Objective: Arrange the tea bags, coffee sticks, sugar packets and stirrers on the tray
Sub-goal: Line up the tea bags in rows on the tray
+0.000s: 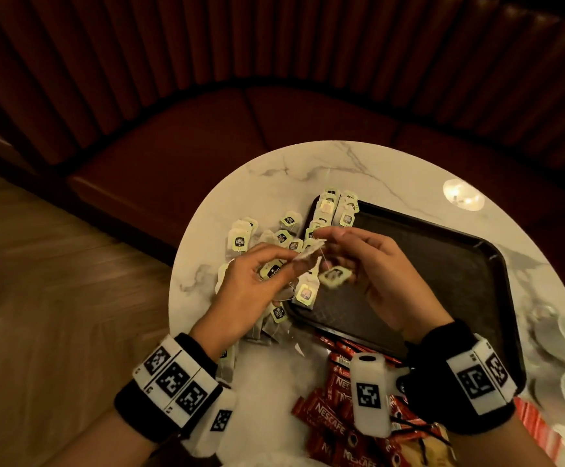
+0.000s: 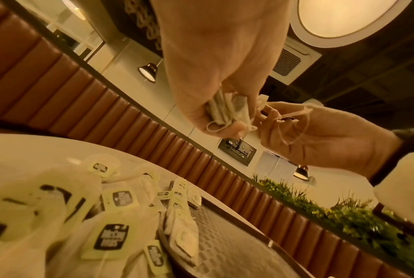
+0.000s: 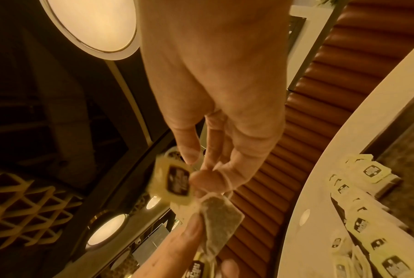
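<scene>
Head view: tea bag (image 1: 309,255) held above marble table (image 1: 274,170), pinched by left hand (image 1: 244,291); its string pinched by right hand (image 1: 372,271). Loose tea bags (image 1: 267,241) heaped left of black tray (image 1: 442,264); coffee sticks (image 1: 328,419) lying nearer.

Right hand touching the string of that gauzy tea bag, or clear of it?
Touching. In the right wrist view the right hand has the pale string wrapped over a fingertip, above the gauzy tea bag.
</scene>
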